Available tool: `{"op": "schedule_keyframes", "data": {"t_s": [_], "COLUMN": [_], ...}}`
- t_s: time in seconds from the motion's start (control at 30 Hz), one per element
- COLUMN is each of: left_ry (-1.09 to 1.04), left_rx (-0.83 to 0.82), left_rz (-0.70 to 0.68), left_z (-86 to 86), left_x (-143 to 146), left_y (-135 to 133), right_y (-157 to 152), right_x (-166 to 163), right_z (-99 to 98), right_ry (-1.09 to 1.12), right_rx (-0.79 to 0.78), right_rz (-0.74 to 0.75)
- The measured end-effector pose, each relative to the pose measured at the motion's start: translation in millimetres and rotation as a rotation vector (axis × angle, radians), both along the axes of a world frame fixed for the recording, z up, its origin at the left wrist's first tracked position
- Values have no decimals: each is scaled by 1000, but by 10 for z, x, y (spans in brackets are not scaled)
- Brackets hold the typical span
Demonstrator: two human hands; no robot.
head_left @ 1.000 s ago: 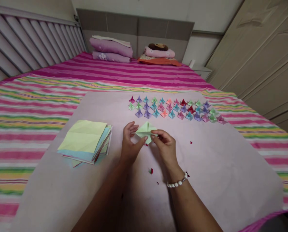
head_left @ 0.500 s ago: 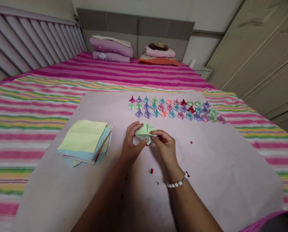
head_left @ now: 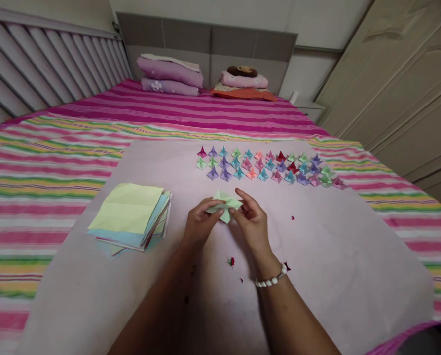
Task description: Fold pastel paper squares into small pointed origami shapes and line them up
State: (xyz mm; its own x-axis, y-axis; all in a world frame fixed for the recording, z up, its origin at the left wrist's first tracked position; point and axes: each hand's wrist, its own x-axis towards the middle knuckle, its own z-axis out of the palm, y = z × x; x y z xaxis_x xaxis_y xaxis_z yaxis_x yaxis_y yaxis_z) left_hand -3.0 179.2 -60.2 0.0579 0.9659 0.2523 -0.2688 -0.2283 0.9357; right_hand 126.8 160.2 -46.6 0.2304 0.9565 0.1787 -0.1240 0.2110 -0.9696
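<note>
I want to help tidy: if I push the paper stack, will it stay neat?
The paper stack would probably slide apart, since its edges stick out unevenly. Its pale yellow top sheet looks thin, so it's likely light and bendy.

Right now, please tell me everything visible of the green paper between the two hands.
The pale green paper looks thin and matte, folded, with creases, pointed corners and flaps standing partly open. The left hand holds its left side and the right hand its right, partly hiding it. It is nearer the viewer than the rows of small folded papers.
</note>
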Motion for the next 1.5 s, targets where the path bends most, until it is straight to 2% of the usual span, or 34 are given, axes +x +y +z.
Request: {"op": "schedule_keyframes", "data": {"t_s": [0.2,0.4,0.57,0.7,0.83,0.93,1.07,1.3,1.5], "left_ry": [39,-69,-35,-16,-97,-131,-24,26,58], "left_rx": [-4,-163,-89,-154,-208,-257,-282,-269,-248], "left_rz": [-30,-11,-39,-48,-114,-59,28,42,19], "left_z": [47,23,63,83,35,11,37,82,67], "left_x": [-4,31,16,-29,-61,-58,-32,-22,-58], "left_y": [-24,-24,-17,-37,-38,-25,-27,-41,-21], "right_y": [9,7,8,-1,-11,-3,11,8,18], "right_x": [6,1,7,16,29,43,53,32,51], "right_z": [-1,20,12,18,16,-16,-47,-26,-10], "right_ry": [16,43,61,76,81,91,137,7,-26], "right_rx": [1,-5,19,-20,-67,-74,-48,-118,-84], "right_rz": [1,17,48,64,47,75,152,55,23]}}
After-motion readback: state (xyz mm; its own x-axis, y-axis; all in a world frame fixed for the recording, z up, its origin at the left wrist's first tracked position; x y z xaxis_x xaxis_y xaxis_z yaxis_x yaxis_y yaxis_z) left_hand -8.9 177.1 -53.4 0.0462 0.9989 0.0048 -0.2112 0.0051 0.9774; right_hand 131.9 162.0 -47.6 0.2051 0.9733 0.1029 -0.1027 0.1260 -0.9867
